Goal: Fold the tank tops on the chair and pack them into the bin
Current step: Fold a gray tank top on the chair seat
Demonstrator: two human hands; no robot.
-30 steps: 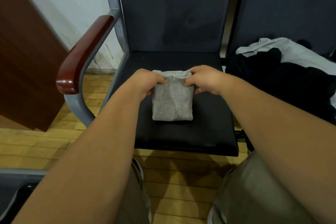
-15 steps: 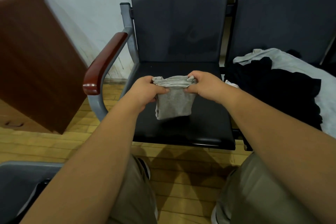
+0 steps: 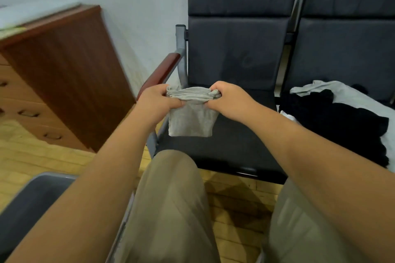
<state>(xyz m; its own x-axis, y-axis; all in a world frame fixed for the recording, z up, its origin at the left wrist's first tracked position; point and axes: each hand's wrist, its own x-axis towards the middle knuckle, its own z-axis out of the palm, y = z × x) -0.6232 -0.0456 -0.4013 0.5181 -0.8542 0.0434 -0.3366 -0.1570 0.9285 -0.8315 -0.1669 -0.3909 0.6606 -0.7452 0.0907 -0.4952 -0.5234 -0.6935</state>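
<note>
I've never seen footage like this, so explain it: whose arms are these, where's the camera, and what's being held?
No machine here: the arms belong to a person wearing one camera on the head, looking forward and down. The left hand and right hand each grip the top edge of a folded grey tank top, held up over the dark chair seat. A pile of black and light grey garments lies just right of it. A grey bin sits at lower left.

Black and grey garments [image 3: 342,119] are piled on the right chair [image 3: 346,53]; the left chair [image 3: 235,145] and a grey bin [image 3: 27,203] are set on wooden floor [image 3: 32,156].
</note>
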